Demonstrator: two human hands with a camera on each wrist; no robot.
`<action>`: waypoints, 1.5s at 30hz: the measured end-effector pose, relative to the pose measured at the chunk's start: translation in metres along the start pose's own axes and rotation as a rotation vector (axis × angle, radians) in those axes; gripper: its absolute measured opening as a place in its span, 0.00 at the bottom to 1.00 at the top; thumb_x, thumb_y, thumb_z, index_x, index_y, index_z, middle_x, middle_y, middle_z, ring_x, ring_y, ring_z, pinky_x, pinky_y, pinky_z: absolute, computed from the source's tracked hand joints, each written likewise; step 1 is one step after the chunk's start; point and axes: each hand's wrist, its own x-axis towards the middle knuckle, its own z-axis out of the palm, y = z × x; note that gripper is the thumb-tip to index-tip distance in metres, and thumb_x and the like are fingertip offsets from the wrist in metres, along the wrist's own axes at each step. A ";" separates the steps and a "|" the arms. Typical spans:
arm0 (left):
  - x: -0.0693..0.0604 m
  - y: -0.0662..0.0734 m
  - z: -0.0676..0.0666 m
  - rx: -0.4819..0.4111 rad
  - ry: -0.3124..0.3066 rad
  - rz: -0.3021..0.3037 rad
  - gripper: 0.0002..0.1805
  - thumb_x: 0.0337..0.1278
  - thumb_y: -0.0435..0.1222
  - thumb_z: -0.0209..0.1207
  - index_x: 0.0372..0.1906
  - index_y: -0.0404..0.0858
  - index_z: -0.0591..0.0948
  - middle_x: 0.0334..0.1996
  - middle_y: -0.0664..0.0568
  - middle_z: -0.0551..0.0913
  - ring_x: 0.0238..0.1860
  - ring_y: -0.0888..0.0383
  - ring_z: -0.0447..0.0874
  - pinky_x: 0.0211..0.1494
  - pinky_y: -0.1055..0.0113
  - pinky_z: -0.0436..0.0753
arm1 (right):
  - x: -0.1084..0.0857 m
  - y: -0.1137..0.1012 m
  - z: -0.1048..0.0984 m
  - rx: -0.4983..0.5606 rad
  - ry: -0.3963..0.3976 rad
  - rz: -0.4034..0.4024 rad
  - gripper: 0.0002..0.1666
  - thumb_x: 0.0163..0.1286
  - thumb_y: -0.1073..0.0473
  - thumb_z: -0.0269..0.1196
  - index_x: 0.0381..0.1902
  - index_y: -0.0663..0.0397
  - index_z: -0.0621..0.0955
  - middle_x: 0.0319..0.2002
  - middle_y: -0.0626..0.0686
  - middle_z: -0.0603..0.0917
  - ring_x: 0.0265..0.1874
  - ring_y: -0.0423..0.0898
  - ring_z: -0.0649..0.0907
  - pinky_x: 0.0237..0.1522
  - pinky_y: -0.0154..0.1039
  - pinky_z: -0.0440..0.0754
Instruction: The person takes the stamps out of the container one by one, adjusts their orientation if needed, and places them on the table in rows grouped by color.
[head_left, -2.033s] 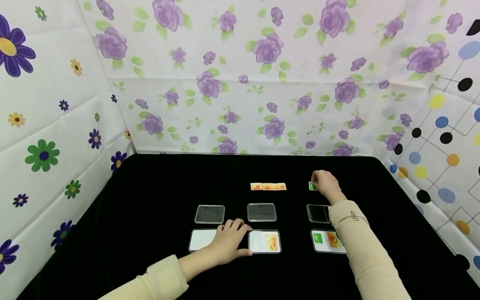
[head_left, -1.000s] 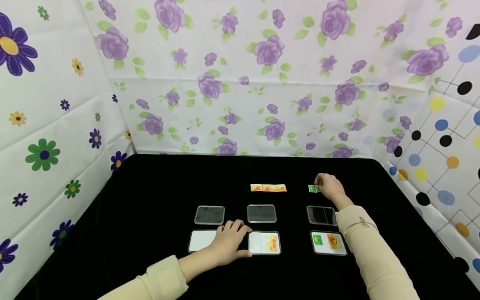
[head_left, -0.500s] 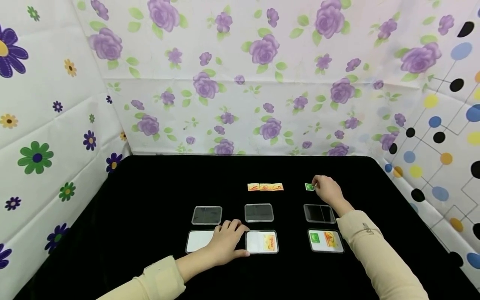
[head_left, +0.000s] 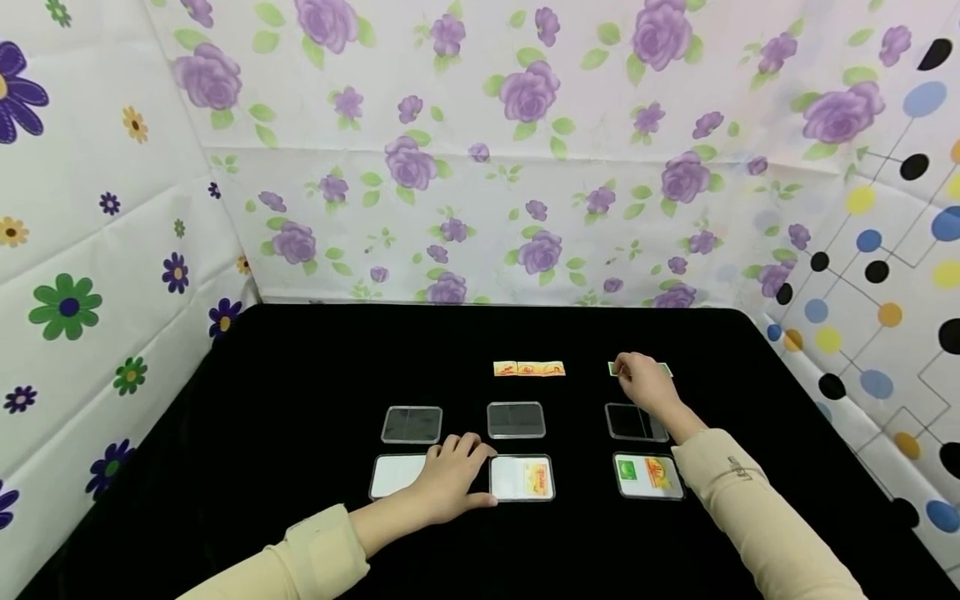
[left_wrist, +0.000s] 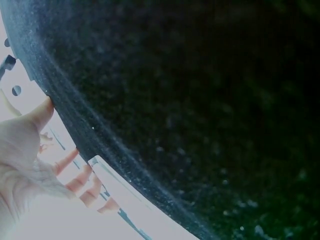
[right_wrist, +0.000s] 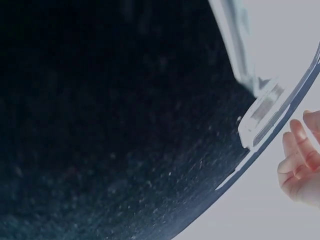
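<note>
My right hand point(head_left: 647, 385) is over a strip of green stamps point(head_left: 667, 368) at the back right, its fingers bent down at the strip's left end. Most of the strip is hidden, and I cannot tell whether the fingertips pinch it. My left hand point(head_left: 450, 483) rests with fingers spread between two flat clear cases. Its thumb and forefinger touch the left edge of the middle case point(head_left: 508, 479), which shows a yellow-orange stamp on white. The left case point(head_left: 393, 475) has a plain white insert, partly covered by the hand. The right case point(head_left: 648, 477) shows a green and an orange stamp.
Behind the cases lie clear lids: a left lid point(head_left: 412, 425), a middle lid point(head_left: 516, 420) and a right lid point(head_left: 626, 422). A strip of yellow-orange stamps point(head_left: 529, 368) lies farther back. Black cloth point(head_left: 300, 375) covers the table, with patterned sheets point(head_left: 465, 225) around it.
My right hand has shifted slightly left along the green strip, covering its left stamp and exposing its right end. My left hand stays by the middle case. The head view has shifted a little.
</note>
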 end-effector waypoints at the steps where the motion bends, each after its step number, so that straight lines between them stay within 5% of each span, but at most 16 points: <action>1: 0.000 0.000 -0.001 -0.002 0.000 0.000 0.33 0.48 0.54 0.64 0.57 0.41 0.72 0.56 0.44 0.71 0.55 0.47 0.69 0.51 0.46 0.72 | 0.000 -0.002 0.001 -0.003 0.010 -0.011 0.04 0.63 0.72 0.57 0.34 0.65 0.79 0.30 0.59 0.79 0.24 0.47 0.75 0.27 0.41 0.71; 31: 0.001 0.001 -0.006 -0.014 -0.002 0.008 0.32 0.46 0.52 0.66 0.55 0.41 0.73 0.55 0.44 0.72 0.54 0.46 0.70 0.51 0.44 0.72 | -0.034 -0.092 0.009 -0.032 0.005 -0.269 0.07 0.56 0.69 0.67 0.29 0.54 0.80 0.25 0.43 0.76 0.25 0.36 0.72 0.29 0.32 0.73; 45: 0.001 -0.001 -0.004 -0.022 -0.004 0.004 0.33 0.46 0.53 0.66 0.55 0.41 0.73 0.56 0.44 0.72 0.54 0.46 0.70 0.51 0.44 0.72 | -0.048 -0.122 0.018 0.001 -0.078 -0.315 0.07 0.57 0.66 0.67 0.27 0.49 0.80 0.25 0.39 0.77 0.27 0.34 0.73 0.29 0.29 0.74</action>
